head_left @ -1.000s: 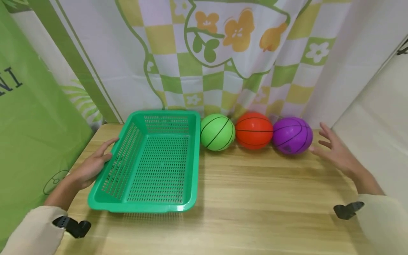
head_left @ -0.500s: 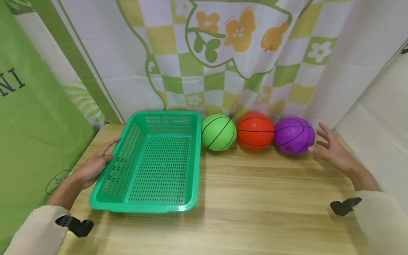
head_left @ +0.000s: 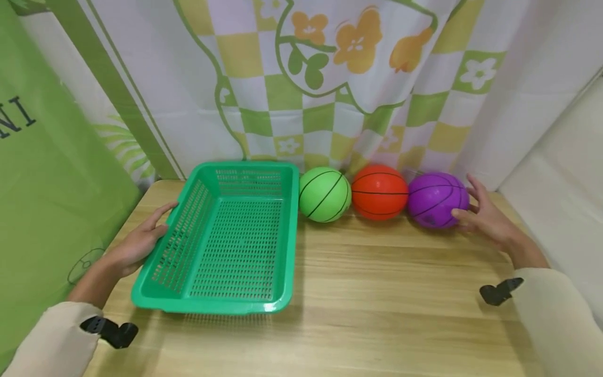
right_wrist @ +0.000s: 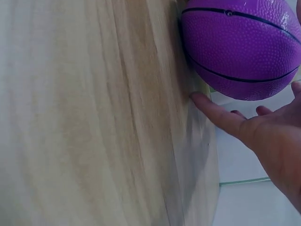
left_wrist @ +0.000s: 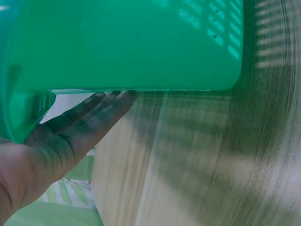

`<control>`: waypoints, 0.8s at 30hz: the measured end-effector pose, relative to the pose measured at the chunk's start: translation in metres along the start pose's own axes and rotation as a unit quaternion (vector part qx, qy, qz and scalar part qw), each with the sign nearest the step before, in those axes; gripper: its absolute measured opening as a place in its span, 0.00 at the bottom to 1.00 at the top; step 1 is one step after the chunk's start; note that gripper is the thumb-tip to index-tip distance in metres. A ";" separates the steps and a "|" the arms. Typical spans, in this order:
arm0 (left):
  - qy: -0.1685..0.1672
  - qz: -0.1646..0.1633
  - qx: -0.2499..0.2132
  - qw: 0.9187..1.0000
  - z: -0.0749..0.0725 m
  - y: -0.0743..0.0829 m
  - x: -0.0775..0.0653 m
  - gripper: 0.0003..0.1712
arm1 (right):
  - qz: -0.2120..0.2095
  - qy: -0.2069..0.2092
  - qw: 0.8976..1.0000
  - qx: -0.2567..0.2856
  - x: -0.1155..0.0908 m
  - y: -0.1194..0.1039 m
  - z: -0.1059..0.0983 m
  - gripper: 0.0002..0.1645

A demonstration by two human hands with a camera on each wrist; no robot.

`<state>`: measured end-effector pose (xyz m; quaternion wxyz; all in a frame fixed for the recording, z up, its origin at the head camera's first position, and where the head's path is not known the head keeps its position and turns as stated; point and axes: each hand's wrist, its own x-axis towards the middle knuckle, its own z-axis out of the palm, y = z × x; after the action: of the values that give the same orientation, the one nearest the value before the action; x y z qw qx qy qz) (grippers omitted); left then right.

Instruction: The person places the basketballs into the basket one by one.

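A green plastic basket (head_left: 237,251) with slotted walls sits on the left of the table. My left hand (head_left: 138,246) lies along its left outer side, fingers extended below the rim; the left wrist view shows those straight fingers (left_wrist: 106,113) against the wall. To the right, a purple ball (head_left: 435,199) with black basketball lines stands at the end of a row. My right hand (head_left: 492,220) is at its right side, fingers spread, thumb overlapping the ball's front. In the right wrist view one finger (right_wrist: 218,115) reaches low by the table beneath the purple ball.
A red ball (head_left: 379,192) and a light green ball (head_left: 325,195) fill the row between the basket and the purple ball. Behind them hangs a patterned curtain (head_left: 264,115). A pale wall (head_left: 560,162) bounds the right side of the wooden table (head_left: 377,293).
My right hand has moved left and closer to the purple ball, its thumb now over the front of it. The left hand stays at the basket's side.
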<state>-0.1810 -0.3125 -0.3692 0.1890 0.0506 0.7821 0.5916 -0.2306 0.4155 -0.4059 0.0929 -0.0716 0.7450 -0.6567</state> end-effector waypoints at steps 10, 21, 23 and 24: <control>0.002 -0.009 -0.003 1.000 0.000 0.003 0.001 0.34 | -0.033 -0.032 0.992 0.116 0.008 0.010 -0.005 0.58; -0.005 -0.008 -0.017 1.000 -0.001 0.000 0.002 0.33 | -0.016 -0.022 0.996 0.087 0.014 0.007 0.001 0.60; -0.005 -0.007 -0.021 1.000 -0.002 -0.001 0.002 0.33 | -0.013 -0.014 0.997 0.076 0.016 0.007 0.003 0.61; -0.006 -0.007 -0.022 1.000 -0.002 -0.002 0.002 0.33 | -0.012 -0.007 0.998 0.068 0.016 0.008 0.003 0.61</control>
<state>-0.1834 -0.3142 -0.3707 0.1986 0.0442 0.7679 0.6074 -0.2456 0.4096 -0.4150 0.0950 -0.0789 0.6967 -0.7066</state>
